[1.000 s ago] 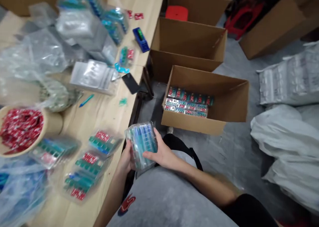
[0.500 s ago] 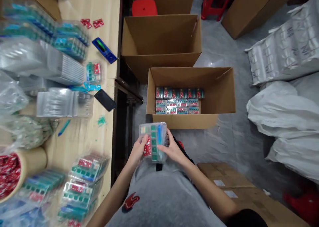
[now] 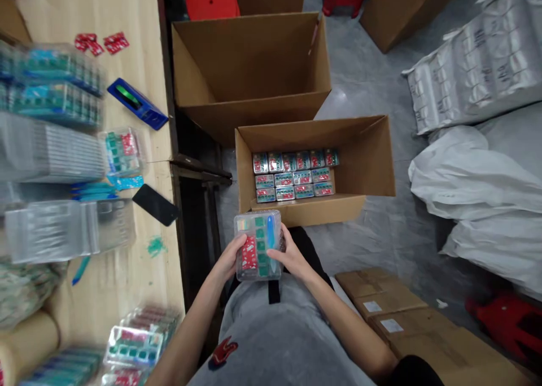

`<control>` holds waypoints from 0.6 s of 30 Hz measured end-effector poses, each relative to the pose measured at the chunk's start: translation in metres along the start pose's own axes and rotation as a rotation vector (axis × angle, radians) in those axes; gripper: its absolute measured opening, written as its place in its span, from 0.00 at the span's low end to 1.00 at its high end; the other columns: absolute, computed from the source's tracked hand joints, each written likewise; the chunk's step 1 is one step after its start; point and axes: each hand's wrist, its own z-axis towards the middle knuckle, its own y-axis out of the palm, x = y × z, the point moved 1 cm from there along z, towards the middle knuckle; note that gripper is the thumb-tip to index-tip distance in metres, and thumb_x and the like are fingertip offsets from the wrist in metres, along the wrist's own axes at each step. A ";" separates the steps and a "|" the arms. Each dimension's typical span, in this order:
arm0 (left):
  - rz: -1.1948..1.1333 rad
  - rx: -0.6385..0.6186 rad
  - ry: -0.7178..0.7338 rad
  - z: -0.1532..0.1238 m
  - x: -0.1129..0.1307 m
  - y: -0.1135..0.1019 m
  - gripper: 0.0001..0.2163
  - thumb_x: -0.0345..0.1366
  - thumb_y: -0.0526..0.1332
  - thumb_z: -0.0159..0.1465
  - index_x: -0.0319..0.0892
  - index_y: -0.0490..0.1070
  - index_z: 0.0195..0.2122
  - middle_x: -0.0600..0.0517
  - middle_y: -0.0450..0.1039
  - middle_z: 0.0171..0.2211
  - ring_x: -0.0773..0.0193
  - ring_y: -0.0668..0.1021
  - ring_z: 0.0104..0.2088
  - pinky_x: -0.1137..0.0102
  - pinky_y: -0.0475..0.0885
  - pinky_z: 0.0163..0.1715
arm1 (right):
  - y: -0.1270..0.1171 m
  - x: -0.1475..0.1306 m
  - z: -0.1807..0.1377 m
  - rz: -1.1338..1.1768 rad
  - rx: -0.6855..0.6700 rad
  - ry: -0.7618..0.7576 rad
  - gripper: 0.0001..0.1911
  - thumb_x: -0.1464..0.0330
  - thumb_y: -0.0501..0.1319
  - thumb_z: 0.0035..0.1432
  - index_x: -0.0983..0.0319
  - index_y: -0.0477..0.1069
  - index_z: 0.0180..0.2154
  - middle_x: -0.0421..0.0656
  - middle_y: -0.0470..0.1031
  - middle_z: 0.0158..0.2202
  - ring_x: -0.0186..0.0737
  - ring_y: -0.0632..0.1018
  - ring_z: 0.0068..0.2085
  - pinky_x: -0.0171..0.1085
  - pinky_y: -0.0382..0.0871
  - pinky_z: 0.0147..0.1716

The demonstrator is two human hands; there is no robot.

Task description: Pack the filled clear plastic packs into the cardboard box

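Observation:
Between both hands, at waist height, is a clear plastic blister pack with a column of green squares, a red packet and a blue pen-like piece inside; more packs may lie beneath it, but I cannot tell. My left hand grips its left side, thumb on the face by the red packet. On the opposite edge my right hand is closed, thumb laid over the front. Just beyond stands an open carton, with similar packs in rows toward its left.
A second open carton stands behind the first. On the wooden table at left are stacked packs, clear trays, a phone and a blue box. White sacks and closed cartons lie at right.
My view has shifted, so the table sits further left in the picture. Both hands keep hold of the blister pack, which now faces me a little more squarely.

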 end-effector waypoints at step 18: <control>0.045 0.259 0.067 0.370 -0.054 0.174 0.19 0.36 0.73 0.49 0.42 0.71 0.41 0.51 0.79 0.36 0.61 0.80 0.38 0.67 0.73 0.45 | -0.317 0.064 0.275 0.168 -0.014 0.406 0.36 0.62 0.73 0.37 0.58 0.66 0.50 0.42 0.77 0.46 0.46 0.78 0.46 0.49 0.70 0.53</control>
